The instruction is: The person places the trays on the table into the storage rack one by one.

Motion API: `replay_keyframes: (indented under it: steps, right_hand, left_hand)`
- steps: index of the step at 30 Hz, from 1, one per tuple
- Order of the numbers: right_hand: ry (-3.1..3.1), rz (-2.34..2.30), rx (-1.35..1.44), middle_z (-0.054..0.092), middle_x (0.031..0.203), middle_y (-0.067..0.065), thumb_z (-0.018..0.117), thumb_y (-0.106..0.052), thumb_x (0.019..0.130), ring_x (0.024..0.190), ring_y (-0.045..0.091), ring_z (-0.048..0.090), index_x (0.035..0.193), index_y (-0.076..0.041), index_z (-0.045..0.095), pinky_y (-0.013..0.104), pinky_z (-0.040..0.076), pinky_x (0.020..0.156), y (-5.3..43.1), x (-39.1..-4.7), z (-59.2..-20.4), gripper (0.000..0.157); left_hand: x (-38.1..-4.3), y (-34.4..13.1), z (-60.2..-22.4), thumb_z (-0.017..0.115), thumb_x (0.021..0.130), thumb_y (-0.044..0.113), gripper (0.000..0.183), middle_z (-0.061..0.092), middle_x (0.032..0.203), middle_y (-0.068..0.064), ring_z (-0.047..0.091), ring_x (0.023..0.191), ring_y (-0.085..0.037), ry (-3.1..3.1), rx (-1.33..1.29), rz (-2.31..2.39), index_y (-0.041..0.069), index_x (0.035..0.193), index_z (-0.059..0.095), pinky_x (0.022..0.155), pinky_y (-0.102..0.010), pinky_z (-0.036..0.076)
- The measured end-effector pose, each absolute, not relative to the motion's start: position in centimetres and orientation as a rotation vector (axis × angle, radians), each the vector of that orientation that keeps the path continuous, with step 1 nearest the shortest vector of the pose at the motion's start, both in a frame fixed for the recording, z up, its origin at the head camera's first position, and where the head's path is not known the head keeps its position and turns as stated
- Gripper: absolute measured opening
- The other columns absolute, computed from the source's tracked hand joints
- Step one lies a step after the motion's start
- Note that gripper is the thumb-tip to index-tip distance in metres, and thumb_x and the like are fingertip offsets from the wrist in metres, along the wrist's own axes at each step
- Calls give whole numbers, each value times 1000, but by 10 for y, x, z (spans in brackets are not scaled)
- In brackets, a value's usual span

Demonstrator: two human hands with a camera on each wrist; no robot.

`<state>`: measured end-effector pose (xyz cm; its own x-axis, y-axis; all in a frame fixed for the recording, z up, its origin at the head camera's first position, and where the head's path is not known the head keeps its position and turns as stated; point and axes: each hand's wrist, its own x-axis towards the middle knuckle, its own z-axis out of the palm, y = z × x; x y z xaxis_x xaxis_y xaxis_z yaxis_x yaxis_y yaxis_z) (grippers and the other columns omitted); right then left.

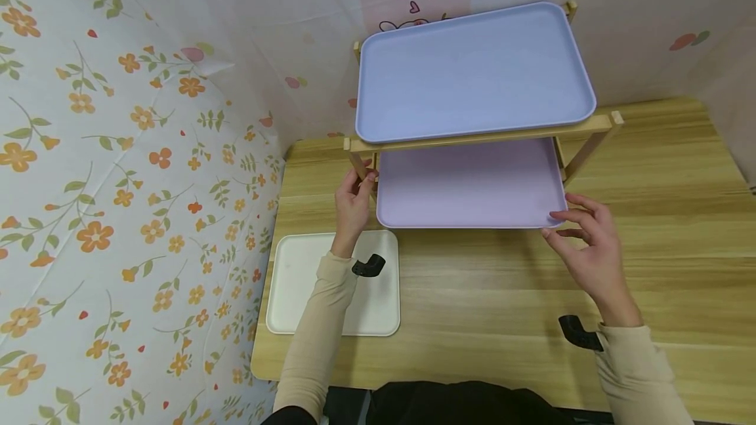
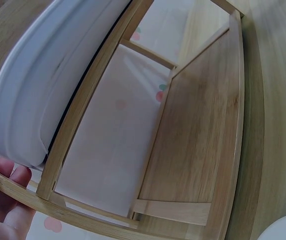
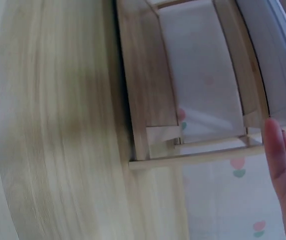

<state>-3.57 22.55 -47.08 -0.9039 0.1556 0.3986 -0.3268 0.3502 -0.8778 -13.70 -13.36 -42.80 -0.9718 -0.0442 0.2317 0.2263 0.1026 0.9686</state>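
Note:
A lilac tray (image 1: 472, 189) lies on the lower tier of a wooden rack (image 1: 484, 135). On the rack's top tier rests a light blue tray (image 1: 472, 74). My left hand (image 1: 353, 202) holds the rack's left front post, its fingers reaching past the post (image 2: 58, 212) beside the lower tray's corner (image 2: 33, 145). With thumb and fingers, my right hand (image 1: 585, 241) pinches the front right corner of the lilac tray. The right wrist view shows only part of that hand (image 3: 285, 165), close to the tray's edge.
A white tray (image 1: 372, 294) lies on the wooden table (image 1: 472, 320) at the left, partly under my left forearm. Fruit-patterned cloth (image 1: 307, 38) hangs behind the rack, and a flower-patterned sheet (image 1: 142, 215) covers the left side.

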Motion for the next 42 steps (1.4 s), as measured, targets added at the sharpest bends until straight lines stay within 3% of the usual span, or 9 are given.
replay_keyframes:
  steps: [3,6,11,18,26,31,38,40,42]
  right_hand:
    - [-2219,1406,239,51,123,30,72,25,62,113,7,45,92,13,68,8,40,84,218,-35,-467,32]
    - [-2224,1244,283,53,113,34,76,2,76,112,14,42,86,7,71,10,32,87,212,-36,-467,13]
    - [-2230,1038,358,59,103,29,63,-45,91,98,43,46,80,1,72,24,25,92,211,-43,-476,48]
    - [-2211,968,429,63,92,22,62,-39,93,88,45,48,81,1,72,35,28,83,205,-46,-472,43]
    - [-2203,953,353,63,86,20,72,-12,81,83,44,47,84,2,74,37,29,79,201,-48,-474,15]
    - [-2187,962,307,63,86,22,76,-2,74,84,45,48,83,3,74,40,29,79,197,-51,-475,11]
    - [-2140,994,252,62,86,25,77,5,70,85,47,48,82,6,72,32,26,84,192,-59,-475,13]
    - [-2133,1000,240,62,87,26,76,5,71,85,47,47,82,6,72,30,25,85,191,-61,-476,13]
    - [-2130,1004,230,62,87,26,76,5,71,85,47,47,82,6,72,29,24,86,190,-63,-476,13]
  left_hand:
    - [-137,-134,-428,53,96,-3,31,58,112,-40,58,108,-48,-2165,-177,-1979,-20,122,52,85,-19,50]
    - [-136,-133,-428,53,96,-3,31,58,111,-40,58,107,-49,-2157,-164,-1985,-19,122,52,84,-19,50]
    - [-135,-134,-429,54,96,-2,31,60,110,-38,60,106,-47,-2192,-145,-1948,-18,123,53,88,-33,53]
    - [-135,-134,-428,53,96,-2,31,60,110,-38,60,105,-47,-2180,-144,-1961,-18,122,53,91,-59,47]
    - [-135,-134,-428,53,96,-1,31,61,112,-36,62,105,-39,-2201,-155,-1931,-17,123,54,91,-54,50]
    - [-135,-134,-427,53,96,-1,31,60,112,-37,61,105,-40,-2188,-164,-1954,-17,123,53,92,-58,48]
    - [-136,-133,-426,54,96,-1,31,61,109,-37,61,105,-46,-2193,-161,-1939,-17,123,54,85,-22,51]
    - [-135,-133,-426,54,96,-1,31,61,109,-36,60,106,-46,-2199,-161,-1928,-16,123,54,87,-24,52]
    - [-135,-133,-426,54,96,-1,31,61,108,-36,61,106,-46,-2204,-165,-1922,-16,123,54,90,-34,53]
